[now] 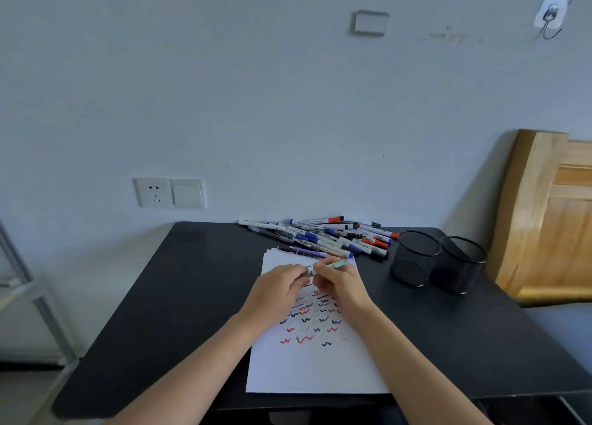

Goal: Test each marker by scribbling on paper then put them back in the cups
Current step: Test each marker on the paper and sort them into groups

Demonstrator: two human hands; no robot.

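You hold one green marker (336,264) in both hands, just above the far end of the paper (314,370). Its long axis runs low and slanted. The pale green back end points away from you and to the right, toward the pile of markers (323,235), and the darker end points left toward your left hand (275,288). That hand's fingers are curled and pinch the dark end. Your right hand (341,283) grips the barrel with thumb and fingers wrapped round it. I cannot tell whether the cap is on or off, because your fingers cover that end.

The paper is a white stack lying lengthwise in front of you on the black table (144,312). Its middle carries rows of short wavy scribbles in red, blue and black, which form no words.

The pile lies at the back edge of the table, most of the markers lying roughly left to right with white barrels and blue, red or black caps. Their printed labels are too small to read.

The left cup (416,259) and the right cup (461,267) are black mesh and stand upright side by side, right of the paper.
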